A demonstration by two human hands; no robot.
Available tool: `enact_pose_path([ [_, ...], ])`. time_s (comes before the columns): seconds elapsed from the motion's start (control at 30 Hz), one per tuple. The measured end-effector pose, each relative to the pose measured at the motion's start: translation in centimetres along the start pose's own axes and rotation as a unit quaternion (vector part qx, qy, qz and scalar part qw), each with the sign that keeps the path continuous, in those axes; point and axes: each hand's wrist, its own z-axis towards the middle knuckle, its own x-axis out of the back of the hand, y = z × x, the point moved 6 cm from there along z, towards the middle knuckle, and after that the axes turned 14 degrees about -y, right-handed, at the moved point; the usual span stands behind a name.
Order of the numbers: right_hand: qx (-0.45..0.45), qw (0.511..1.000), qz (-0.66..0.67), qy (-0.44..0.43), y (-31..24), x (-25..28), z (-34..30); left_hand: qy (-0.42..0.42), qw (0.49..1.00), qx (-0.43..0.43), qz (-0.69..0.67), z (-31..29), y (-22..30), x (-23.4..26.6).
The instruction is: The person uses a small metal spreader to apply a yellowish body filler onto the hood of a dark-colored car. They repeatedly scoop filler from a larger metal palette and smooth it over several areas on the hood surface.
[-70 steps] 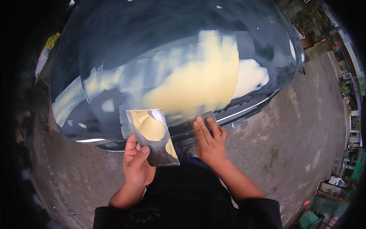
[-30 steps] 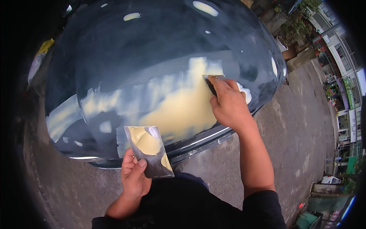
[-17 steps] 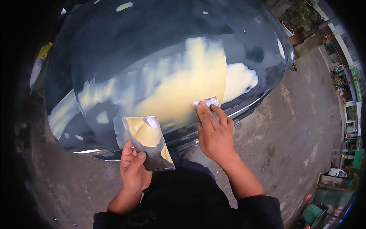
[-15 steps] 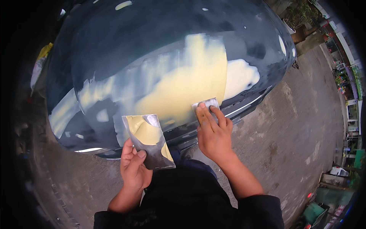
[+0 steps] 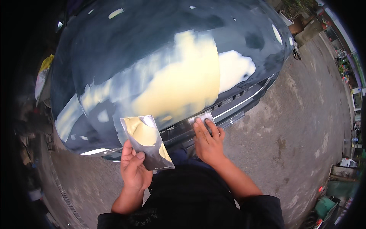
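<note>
My left hand (image 5: 134, 168) is closed on the lower left edge of a flat grey mixing plate (image 5: 150, 152), which carries a mound of cream-yellow body filler (image 5: 143, 134) and a smear at its right edge. Between its thumb and fingers my right hand (image 5: 209, 143) holds a small metal filler spreader (image 5: 201, 117) at the front edge of a dark car hood (image 5: 126, 34). Whether the blade touches the hood I cannot tell. A broad yellow filler patch (image 5: 183, 80) covers the hood's front, with a whiter patch (image 5: 236, 68) to its right.
Below the hood edge runs the car's front grille and bumper trim (image 5: 244, 107). Grey concrete floor (image 5: 282, 137) lies to the right, with stored items along the far right edge. A yellow and white sack (image 5: 42, 78) stands left of the car, and a potted plant (image 5: 289, 15) at the upper right.
My right hand has drawn the spreader down toward me, past the lower edge of the yellow patch. The left hand and plate stay nearly in place. The view has shifted slightly.
</note>
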Motion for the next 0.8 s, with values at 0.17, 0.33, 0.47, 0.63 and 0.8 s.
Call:
enact_pose_path([
  [0.17, -0.14, 0.985, 0.103, 0.013, 5.3, 4.1, 2.6, 0.012, 1.0, 0.0, 0.001, -0.4, 0.0, -0.1],
  [0.33, -0.24, 0.945, 0.222, -0.006, 7.2, 4.7, 4.9, 0.015, 1.0, -0.005, 0.008, -0.8, 0.0, 0.1],
  [0.47, -0.16, 0.973, 0.166, -0.017, 1.7, 2.5, 3.9, 0.025, 0.999, -0.009, 0.027, -0.8, 0.4, 0.1],
  [0.63, -0.078, 0.991, 0.111, 0.004, -3.0, -0.7, 1.5, 0.041, 0.998, -0.01, 0.045, -1.6, 0.6, 0.2],
  [0.8, -0.035, 0.992, 0.118, 0.004, -3.6, -2.0, -0.6, 0.047, 0.997, -0.019, 0.065, -2.5, 1.2, -1.1],
])
